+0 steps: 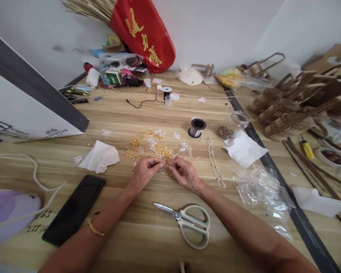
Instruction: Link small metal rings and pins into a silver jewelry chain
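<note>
A person's bare hands are working at a wooden table, over the near edge of a heap of gold and silver findings point(152, 144), which is serving here as the landmark. The left hand point(146, 172) and right hand point(186, 174) are facing each other, thumb and fingers of each drawn into a pinch, almost touching; whether anything is sitting between the fingertips is too small to tell. Such a light pinch is probably suiting pieces this tiny. Open scissors point(176, 215) are lying on the near side of the heap, handles pointing right, presumably for easy reach. A wire spool point(197, 129) is standing beyond the heap to the right, likely on its end against rolling. A thin chain point(213, 161) is stretching out right of the heap, seemingly to avoid tangling.
</note>
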Action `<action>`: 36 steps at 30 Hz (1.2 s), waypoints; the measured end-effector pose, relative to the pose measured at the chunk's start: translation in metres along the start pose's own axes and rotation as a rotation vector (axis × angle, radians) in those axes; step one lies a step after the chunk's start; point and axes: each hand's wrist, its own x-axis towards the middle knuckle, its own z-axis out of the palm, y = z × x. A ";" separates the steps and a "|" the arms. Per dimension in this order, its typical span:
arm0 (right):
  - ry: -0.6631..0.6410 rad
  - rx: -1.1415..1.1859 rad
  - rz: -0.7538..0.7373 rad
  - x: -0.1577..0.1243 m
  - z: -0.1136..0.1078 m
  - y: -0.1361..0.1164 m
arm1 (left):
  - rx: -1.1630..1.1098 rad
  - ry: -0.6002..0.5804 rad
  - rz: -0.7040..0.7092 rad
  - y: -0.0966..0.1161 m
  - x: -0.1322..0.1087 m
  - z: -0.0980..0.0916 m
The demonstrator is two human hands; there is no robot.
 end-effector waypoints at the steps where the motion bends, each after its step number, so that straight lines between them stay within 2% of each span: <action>1: -0.003 -0.007 -0.006 0.000 0.000 0.000 | -0.006 0.006 0.000 -0.001 0.000 0.000; 36: -0.040 -0.038 0.025 0.001 0.002 0.000 | 0.028 0.008 0.014 -0.002 0.002 -0.001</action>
